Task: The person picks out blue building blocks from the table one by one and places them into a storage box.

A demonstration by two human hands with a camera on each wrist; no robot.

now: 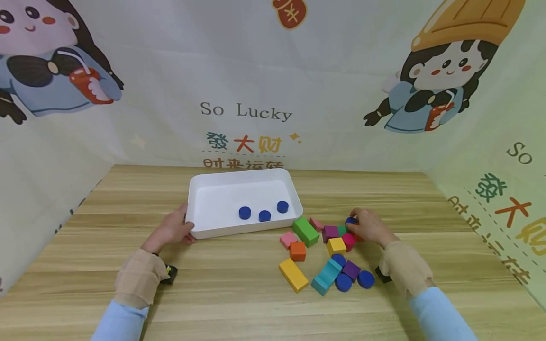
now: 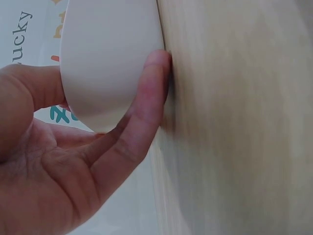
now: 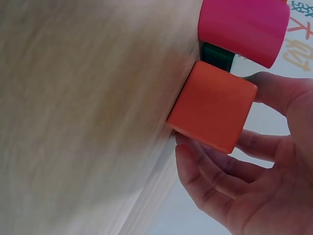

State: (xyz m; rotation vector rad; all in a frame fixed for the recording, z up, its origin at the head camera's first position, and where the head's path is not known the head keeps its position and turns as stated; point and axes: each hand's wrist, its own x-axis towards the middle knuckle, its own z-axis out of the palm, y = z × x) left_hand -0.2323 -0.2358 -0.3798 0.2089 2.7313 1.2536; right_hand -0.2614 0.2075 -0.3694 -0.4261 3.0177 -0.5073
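Note:
The left hand [image 1: 174,228] grips the left end of a white tray [image 1: 200,231], thumb on the rim and fingers low on the outer wall [image 2: 112,58]. Three blue discs, one of them at the tray's middle [image 1: 264,216], lie inside. Over at the block pile, the right hand [image 1: 368,227] pinches a blue disc [image 1: 350,220] at the far side. An orange cube [image 3: 212,106] stands in front of those fingers in the right wrist view and hides the disc there. Beside the cube are a magenta cylinder [image 3: 244,29] and a dark green block [image 3: 217,56].
Right of and before the tray lie a long green block [image 1: 305,231], a yellow cube [image 1: 336,246], a yellow bar [image 1: 293,274], teal blocks [image 1: 327,276], a purple block [image 1: 351,270] and several loose blue discs [image 1: 366,279]. A printed cloth [image 1: 247,85] hangs behind the wooden table [image 1: 213,293].

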